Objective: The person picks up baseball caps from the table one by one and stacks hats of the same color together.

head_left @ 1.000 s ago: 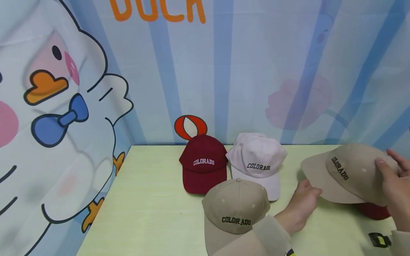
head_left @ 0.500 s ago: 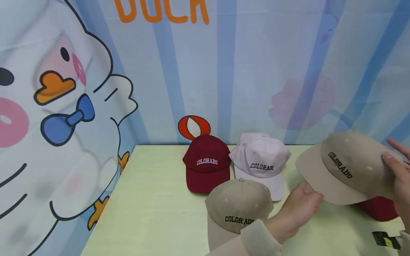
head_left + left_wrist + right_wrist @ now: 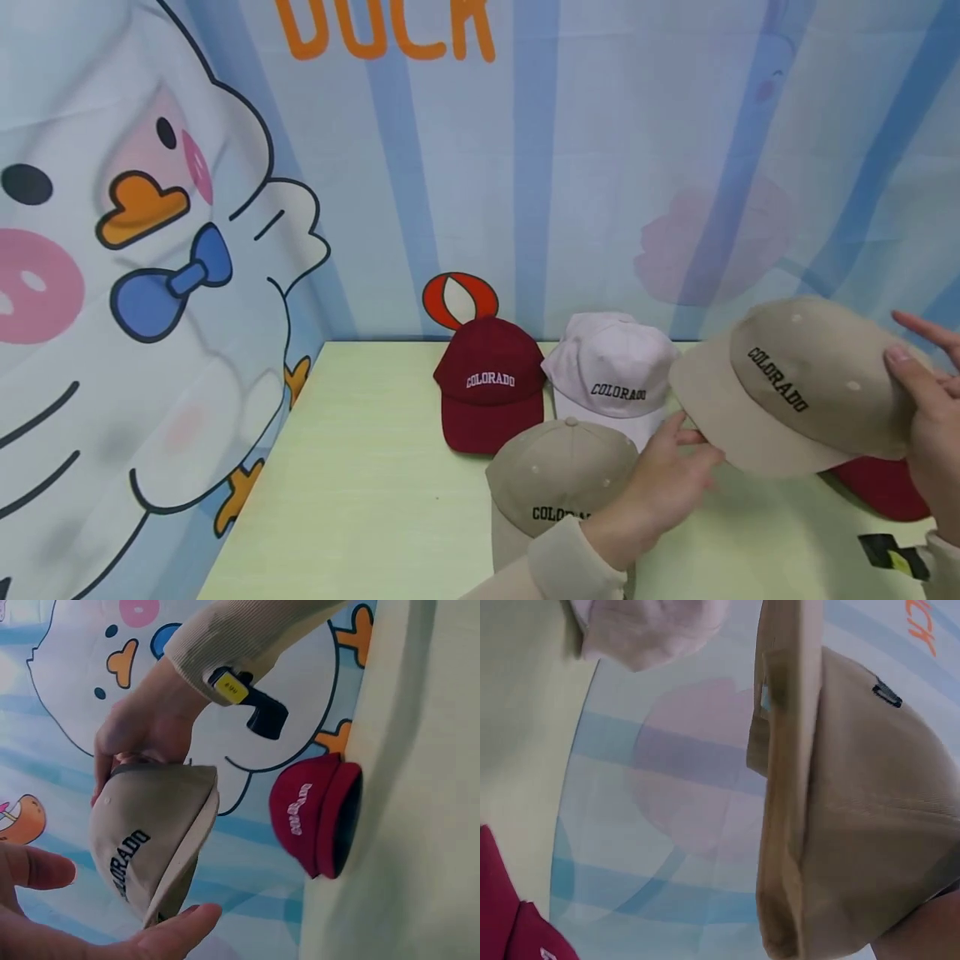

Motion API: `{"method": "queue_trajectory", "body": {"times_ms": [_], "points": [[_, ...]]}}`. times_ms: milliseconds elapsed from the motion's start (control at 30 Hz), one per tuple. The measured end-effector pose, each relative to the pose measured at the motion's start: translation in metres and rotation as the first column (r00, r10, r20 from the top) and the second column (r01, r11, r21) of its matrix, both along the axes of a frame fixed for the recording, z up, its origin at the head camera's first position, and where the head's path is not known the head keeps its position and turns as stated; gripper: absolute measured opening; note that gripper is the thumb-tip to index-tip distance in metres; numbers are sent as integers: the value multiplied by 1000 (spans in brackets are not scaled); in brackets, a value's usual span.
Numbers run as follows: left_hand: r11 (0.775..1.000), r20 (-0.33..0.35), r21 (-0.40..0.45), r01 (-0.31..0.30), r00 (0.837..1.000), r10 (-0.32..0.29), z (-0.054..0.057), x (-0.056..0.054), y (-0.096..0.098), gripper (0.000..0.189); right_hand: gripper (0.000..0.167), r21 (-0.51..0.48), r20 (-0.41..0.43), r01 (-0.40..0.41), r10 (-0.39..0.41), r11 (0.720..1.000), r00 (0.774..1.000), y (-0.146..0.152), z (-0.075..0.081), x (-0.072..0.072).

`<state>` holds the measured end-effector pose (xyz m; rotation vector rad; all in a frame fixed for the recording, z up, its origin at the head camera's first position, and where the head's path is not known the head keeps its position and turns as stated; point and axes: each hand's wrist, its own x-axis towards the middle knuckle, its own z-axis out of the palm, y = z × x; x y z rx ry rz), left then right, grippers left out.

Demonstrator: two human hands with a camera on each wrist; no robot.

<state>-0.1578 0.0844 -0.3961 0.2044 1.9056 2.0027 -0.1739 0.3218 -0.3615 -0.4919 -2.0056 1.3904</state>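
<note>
My right hand (image 3: 936, 417) grips a khaki baseball cap (image 3: 821, 375) by the back of its crown, thumb on the outside. The cap is held up over the right side of the table, brim to the left, with "COLORADO" on its front. My left hand (image 3: 656, 487) is at the lower edge of the brim, fingertips overlapping it in the head view. In the left wrist view its fingers (image 3: 176, 930) are spread apart in front of the cap. The right wrist view shows the cap's side and brim edge close up.
A maroon cap (image 3: 491, 387) and a pale pink cap (image 3: 611, 367) stand at the back of the table (image 3: 360, 467). Another khaki cap (image 3: 558, 475) sits in front, partly behind my left arm. Under the held cap lies a second maroon cap (image 3: 888, 487).
The held khaki cap has risen and come slightly left in my right hand, showing more of the maroon cap below. My left hand has shifted left along the brim, its fingers loosening.
</note>
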Motion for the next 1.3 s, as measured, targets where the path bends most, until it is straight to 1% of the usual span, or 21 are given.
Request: {"method": "queue_trajectory", "body": {"times_ms": [167,233,300,333,400,467,567,633,733,800,833,867,933,967,1000,1033,1100,1133,1200,1233,1300], "points": [[991,-114,133,34,993,-18,9,-7,-23,53,40,-8,-115,-39,38,999,993,-9,8,0],[990,-123,143,9,992,9,14,-9,-34,59,40,-57,-194,-126,113,990,974,-11,10,2],[993,-133,118,-26,990,42,19,-12,-46,64,42,-111,-282,-274,234,955,931,-13,10,5],[994,-129,102,-48,990,61,21,-14,-52,65,42,-134,-316,-354,298,926,900,-14,10,6],[994,-138,73,-78,987,88,26,-18,-65,68,44,-163,-370,-504,421,848,828,-16,9,9],[995,-192,70,-68,978,81,30,-22,-78,63,46,-159,-388,-611,520,776,761,-19,8,11],[996,-238,76,-36,970,53,37,-28,-97,57,47,-143,-372,-705,622,695,689,-24,8,13],[998,-264,70,-5,964,23,39,-30,-109,54,48,-131,-369,-770,690,625,623,-28,7,14],[998,-280,44,38,960,-24,41,-32,-125,52,51,-127,-375,-880,799,458,470,-35,5,14],[997,-293,21,73,954,-64,41,-33,-133,52,54,-129,-349,-926,858,354,377,-42,4,15],[996,-303,0,91,949,-86,41,-33,-136,51,55,-130,-348,-947,881,294,321,-45,3,15],[994,-315,-26,108,943,-111,40,-33,-139,51,56,-133,-338,-961,900,243,274,-49,2,15],[985,-338,-100,137,927,-163,39,-33,-144,51,57,-129,-315,-979,930,159,192,-58,-1,15],[978,-348,-143,150,918,-192,39,-34,-146,50,58,-126,-307,-986,940,112,146,-63,-3,15],[967,-363,-194,163,904,-225,38,-33,-148,49,58,-137,-299,-988,948,71,109,-67,-5,15],[953,-373,-249,173,891,-260,37,-33,-149,48,58,-140,-304,-990,951,17,60,-72,-7,14],[917,-386,-346,200,860,-333,35,-33,-153,44,58,-165,-276,-986,961,-32,15,-82,-10,15],[898,-388,-382,218,844,-370,34,-33,-155,41,58,-178,-262,-983,965,-46,2,-87,-12,16],[863,-388,-435,256,812,-436,32,-33,-159,34,57,-203,-235,-978,972,-54,-5,-95,-15,17],[849,-383,-450,278,798,-465,30,-34,-161,30,57,-205,-231,-977,973,-66,-17,-99,-18,16],[829,-382,-455,326,769,-512,27,-36,-165,23,56,-214,-215,-974,976,-74,-28,-106,-22,16]]}}
